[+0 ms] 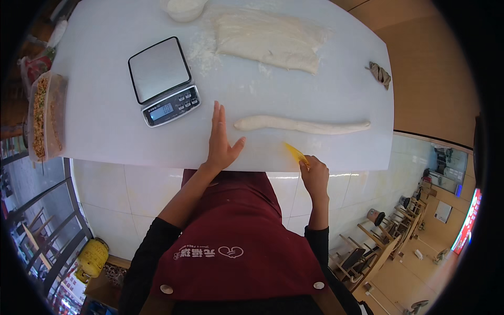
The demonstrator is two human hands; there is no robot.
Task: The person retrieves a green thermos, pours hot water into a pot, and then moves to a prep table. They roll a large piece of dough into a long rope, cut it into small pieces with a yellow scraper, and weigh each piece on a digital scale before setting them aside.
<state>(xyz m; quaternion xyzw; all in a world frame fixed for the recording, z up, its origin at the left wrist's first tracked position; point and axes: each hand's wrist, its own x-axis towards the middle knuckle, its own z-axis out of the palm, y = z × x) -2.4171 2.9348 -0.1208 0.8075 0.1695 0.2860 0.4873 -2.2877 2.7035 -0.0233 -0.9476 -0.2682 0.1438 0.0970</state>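
Note:
A long thin rope of dough (302, 125) lies crosswise on the white tabletop (173, 144), thicker at its left end. My left hand (221, 142) is just left of that end, fingers stretched out and thumb apart, holding nothing. In my right hand (315, 173) is a yellow dough scraper (295, 153), its blade pointing up and left, a little short of the rope. Beyond the rope rests a large flat slab of dough (268, 42), with flour scattered around it. Left of my left hand stands a digital kitchen scale (163, 79) with a bare square plate.
A tub of flour (184, 8) is at the far edge. On the left edge sits a clear plastic box (52, 115) of chopped filling. A crumpled grey-brown cloth-like thing (379, 75) lies at the right. Wooden chairs (378, 247) and a yellow gas cylinder (92, 257) stand on the floor.

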